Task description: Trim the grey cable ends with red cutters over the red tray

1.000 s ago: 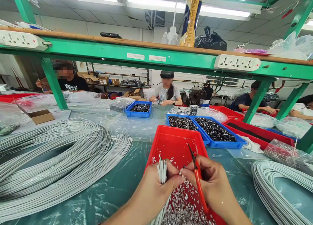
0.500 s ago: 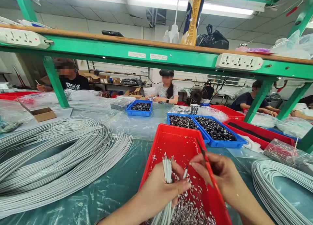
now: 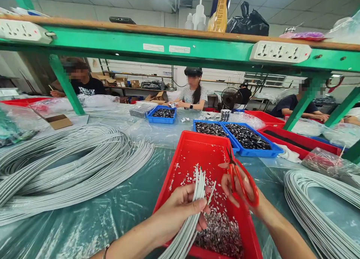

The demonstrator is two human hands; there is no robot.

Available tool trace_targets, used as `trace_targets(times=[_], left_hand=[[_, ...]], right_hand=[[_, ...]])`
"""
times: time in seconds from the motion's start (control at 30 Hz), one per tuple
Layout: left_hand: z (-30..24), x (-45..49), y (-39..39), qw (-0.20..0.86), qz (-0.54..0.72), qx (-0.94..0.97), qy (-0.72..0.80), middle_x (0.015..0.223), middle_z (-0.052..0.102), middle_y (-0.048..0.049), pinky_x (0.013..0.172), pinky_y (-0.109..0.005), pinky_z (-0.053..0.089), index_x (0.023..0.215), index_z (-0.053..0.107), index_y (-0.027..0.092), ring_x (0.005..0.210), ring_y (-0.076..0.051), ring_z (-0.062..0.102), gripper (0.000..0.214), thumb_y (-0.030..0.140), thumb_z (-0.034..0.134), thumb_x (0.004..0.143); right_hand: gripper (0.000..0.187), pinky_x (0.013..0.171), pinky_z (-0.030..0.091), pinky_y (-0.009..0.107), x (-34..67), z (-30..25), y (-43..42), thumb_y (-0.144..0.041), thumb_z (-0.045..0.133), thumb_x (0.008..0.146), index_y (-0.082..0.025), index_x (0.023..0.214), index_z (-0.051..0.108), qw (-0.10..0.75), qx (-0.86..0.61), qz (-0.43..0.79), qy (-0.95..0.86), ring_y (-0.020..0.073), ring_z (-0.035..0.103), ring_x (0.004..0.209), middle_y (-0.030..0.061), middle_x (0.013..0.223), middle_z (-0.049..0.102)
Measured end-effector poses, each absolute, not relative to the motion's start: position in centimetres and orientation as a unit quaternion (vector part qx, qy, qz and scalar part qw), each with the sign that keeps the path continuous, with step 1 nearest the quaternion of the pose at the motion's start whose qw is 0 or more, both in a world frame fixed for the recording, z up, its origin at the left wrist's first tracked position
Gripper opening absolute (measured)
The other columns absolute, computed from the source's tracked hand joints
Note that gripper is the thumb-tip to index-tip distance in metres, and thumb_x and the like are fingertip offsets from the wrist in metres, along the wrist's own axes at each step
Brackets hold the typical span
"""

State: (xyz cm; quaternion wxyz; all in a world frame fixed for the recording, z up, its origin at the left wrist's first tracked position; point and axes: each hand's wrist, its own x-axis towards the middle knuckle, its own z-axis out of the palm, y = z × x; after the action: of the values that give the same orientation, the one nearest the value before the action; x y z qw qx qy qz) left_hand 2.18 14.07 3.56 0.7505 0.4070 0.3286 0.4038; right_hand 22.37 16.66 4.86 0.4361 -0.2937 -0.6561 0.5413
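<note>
My left hand point(image 3: 180, 210) is closed round a bundle of grey cables point(image 3: 197, 193), ends pointing up over the red tray point(image 3: 197, 150). One cable end sticks out to the right of the bundle. My right hand point(image 3: 239, 187) grips red-handled snips point(image 3: 239, 176), blades pointing up and away, a little apart from the cable ends. Shiny silver cut-off scraps point(image 3: 222, 232) lie heaped in the near end of the tray, below both hands.
A big coil of grey cables point(image 3: 64, 165) lies on the left and another coil point(image 3: 317, 206) on the right. Blue trays of dark small parts point(image 3: 247, 139) stand behind the red tray. Other people work across the table under a green shelf frame point(image 3: 180, 53).
My right hand with the snips has drawn away from the cable ends, to the right. My left hand has lowered and tilted the bundle; the camera has tipped downward.
</note>
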Motion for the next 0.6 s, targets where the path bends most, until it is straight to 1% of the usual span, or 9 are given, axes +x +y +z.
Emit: trace_targets(times=[0.07, 0.13, 0.23, 0.37, 0.43, 0.5, 0.6], left_hand=[[3.3, 2.5, 14.0, 0.718, 0.440, 0.438, 0.315, 0.064, 0.062, -0.0003, 0.039, -0.016, 0.039, 0.084, 0.059, 0.012, 0.039, -0.004, 0.051, 0.027, 0.032, 0.070, 0.072], [3.2, 2.7, 13.9, 0.683, 0.474, 0.460, 0.311, 0.061, 0.059, 0.0009, 0.033, -0.014, 0.031, 0.073, 0.058, 0.012, 0.034, -0.002, 0.043, 0.022, 0.032, 0.067, 0.076], [3.3, 3.1, 13.6, 0.664, 0.499, 0.454, 0.321, 0.058, 0.051, 0.0043, 0.031, -0.013, 0.025, 0.069, 0.058, 0.012, 0.034, 0.000, 0.035, 0.021, 0.030, 0.068, 0.075], [3.4, 3.6, 13.1, 0.667, 0.497, 0.432, 0.349, 0.053, 0.047, 0.0056, 0.031, -0.014, 0.025, 0.068, 0.059, 0.012, 0.034, -0.002, 0.035, 0.023, 0.029, 0.074, 0.068], [3.4, 3.8, 13.1, 0.662, 0.511, 0.407, 0.367, 0.048, 0.047, 0.0069, 0.031, -0.014, 0.023, 0.066, 0.056, 0.013, 0.033, -0.001, 0.033, 0.027, 0.027, 0.079, 0.061], [3.3, 3.9, 13.2, 0.654, 0.529, 0.386, 0.379, 0.047, 0.049, 0.0077, 0.031, -0.014, 0.021, 0.067, 0.055, 0.014, 0.032, -0.001, 0.033, 0.031, 0.025, 0.082, 0.057], [3.1, 3.6, 13.3, 0.658, 0.533, 0.378, 0.375, 0.048, 0.053, 0.0062, 0.032, -0.014, 0.023, 0.069, 0.057, 0.013, 0.032, -0.001, 0.037, 0.031, 0.029, 0.082, 0.057]], right_hand=[[0.049, 0.037, 0.022, 0.020, 22.4, 3.6, 16.0, -0.065, 0.032, 0.085, -0.027, 0.115, 0.043, 0.425, -0.278, 0.571, -0.645, 0.0042, 0.025, 0.035, -0.0065, 0.065, 0.050], [0.050, 0.033, 0.017, 0.018, 22.1, 2.7, 15.2, -0.066, 0.033, 0.084, -0.028, 0.114, 0.044, 0.409, -0.266, 0.599, -0.635, 0.0036, 0.021, 0.033, -0.0077, 0.060, 0.048], [0.046, 0.032, 0.018, 0.017, 21.8, 1.9, 13.8, -0.064, 0.042, 0.082, -0.029, 0.112, 0.047, 0.387, -0.259, 0.624, -0.627, 0.0042, 0.022, 0.034, -0.0069, 0.059, 0.049], [0.045, 0.033, 0.020, 0.019, 22.1, 1.5, 12.4, -0.057, 0.055, 0.080, -0.026, 0.113, 0.053, 0.436, -0.307, 0.570, -0.626, 0.0071, 0.025, 0.038, -0.0052, 0.056, 0.046], [0.047, 0.033, 0.023, 0.020, 22.3, 1.7, 12.1, -0.055, 0.057, 0.079, -0.025, 0.115, 0.053, 0.440, -0.328, 0.549, -0.631, 0.0087, 0.028, 0.038, -0.0051, 0.054, 0.045], [0.046, 0.037, 0.029, 0.021, 22.4, 2.1, 11.9, -0.055, 0.055, 0.080, -0.027, 0.117, 0.054, 0.423, -0.332, 0.545, -0.643, 0.0099, 0.033, 0.040, -0.0041, 0.054, 0.047], [0.044, 0.044, 0.038, 0.022, 22.6, 2.8, 11.9, -0.056, 0.053, 0.081, -0.031, 0.117, 0.056, 0.406, -0.319, 0.544, -0.662, 0.0109, 0.040, 0.042, -0.0031, 0.056, 0.050]])
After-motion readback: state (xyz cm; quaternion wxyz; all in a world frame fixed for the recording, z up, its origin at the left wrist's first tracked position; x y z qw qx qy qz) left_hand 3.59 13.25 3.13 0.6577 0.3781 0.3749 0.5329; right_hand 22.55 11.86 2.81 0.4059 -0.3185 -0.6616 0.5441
